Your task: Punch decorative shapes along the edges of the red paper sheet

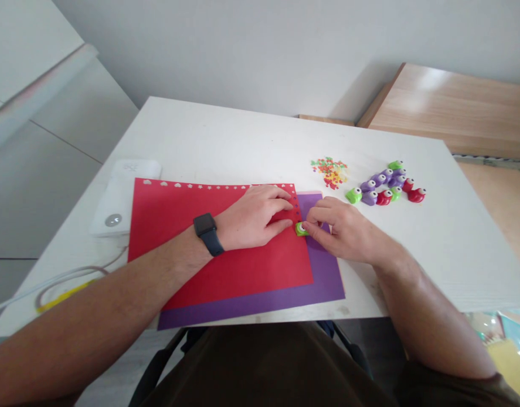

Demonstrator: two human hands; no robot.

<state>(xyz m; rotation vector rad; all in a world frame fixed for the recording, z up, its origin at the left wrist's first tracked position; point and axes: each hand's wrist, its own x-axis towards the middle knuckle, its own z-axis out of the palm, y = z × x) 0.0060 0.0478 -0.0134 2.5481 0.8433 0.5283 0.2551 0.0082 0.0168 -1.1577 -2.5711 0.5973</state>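
Observation:
A sheet of red paper lies over a purple sheet, with cut-out shapes along its far edge and down the upper right edge. My left hand rests on the red paper with its fingers stretched toward that right edge. In my right hand a small green craft punch is gripped between thumb and fingers. The punch sits at the right edge of the red sheet, below the row of holes. Its slot is too small to make out.
Several green, purple and red craft punches stand at the right. Colourful paper cut-outs lie in a pile behind my right hand. A white device with a round silver button and cables are at the left. A wooden cabinet borders the table.

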